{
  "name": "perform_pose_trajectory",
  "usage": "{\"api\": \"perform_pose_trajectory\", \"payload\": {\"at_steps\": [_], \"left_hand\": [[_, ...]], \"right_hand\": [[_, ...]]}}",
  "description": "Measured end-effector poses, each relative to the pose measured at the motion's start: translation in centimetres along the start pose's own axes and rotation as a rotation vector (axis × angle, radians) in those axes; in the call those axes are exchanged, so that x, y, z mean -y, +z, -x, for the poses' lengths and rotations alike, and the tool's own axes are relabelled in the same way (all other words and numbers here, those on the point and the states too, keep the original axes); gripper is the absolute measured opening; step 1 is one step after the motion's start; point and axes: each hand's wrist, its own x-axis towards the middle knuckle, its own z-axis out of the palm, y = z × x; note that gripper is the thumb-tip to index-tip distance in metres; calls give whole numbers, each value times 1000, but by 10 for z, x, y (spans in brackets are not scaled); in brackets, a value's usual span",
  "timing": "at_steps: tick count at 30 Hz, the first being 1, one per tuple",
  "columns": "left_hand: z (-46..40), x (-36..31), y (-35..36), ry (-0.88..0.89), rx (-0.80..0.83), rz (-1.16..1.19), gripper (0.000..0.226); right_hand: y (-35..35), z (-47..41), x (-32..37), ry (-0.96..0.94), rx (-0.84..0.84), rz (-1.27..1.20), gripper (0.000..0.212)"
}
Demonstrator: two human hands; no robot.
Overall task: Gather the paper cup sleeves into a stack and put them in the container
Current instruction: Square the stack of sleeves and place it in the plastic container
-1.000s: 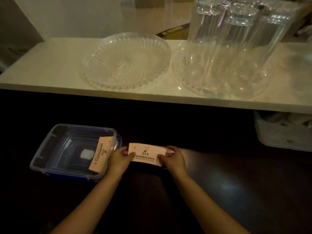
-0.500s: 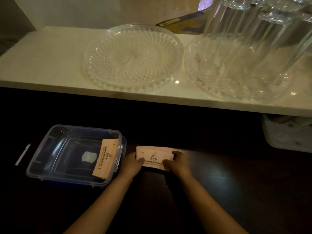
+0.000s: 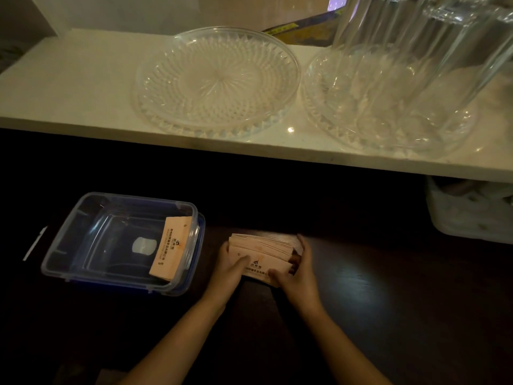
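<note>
The container (image 3: 122, 243) is sitting on the desk (image 3: 388, 301) at nine o'clock from the stack of sleeves (image 3: 262, 257), just beside it. One sleeve (image 3: 170, 248) is leaning inside the container against its three o'clock wall. The left hand (image 3: 229, 269) is lying at the stack's nine o'clock end, the right hand (image 3: 301, 273) at its three o'clock end, both touching it. A thin stick (image 3: 34, 243) is lying at nine o'clock from the container. Toward twelve o'clock, a shelf (image 3: 69, 87) is running above the desk, carrying a glass plate (image 3: 216, 79); at three o'clock from that, glasses (image 3: 416, 65) are standing on a second plate (image 3: 327, 118). A bin (image 3: 469, 212) is sitting under the shelf at two o'clock.
</note>
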Motion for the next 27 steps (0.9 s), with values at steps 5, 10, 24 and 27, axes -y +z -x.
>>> {"api": "perform_pose_trajectory", "payload": {"at_steps": [5, 10, 24, 27], "left_hand": [[12, 11, 20, -5, -100, 279, 31], [22, 19, 54, 27, -138, 318, 21], [39, 30, 82, 93, -161, 271, 22], [37, 35, 84, 55, -283, 287, 18]], "right_hand": [[-34, 20, -2, -210, -18, 183, 104], [-60, 46, -23, -411, -38, 405, 93], [-47, 60, -47, -264, -55, 305, 77], [-45, 57, -49, -280, -40, 340, 81]]}}
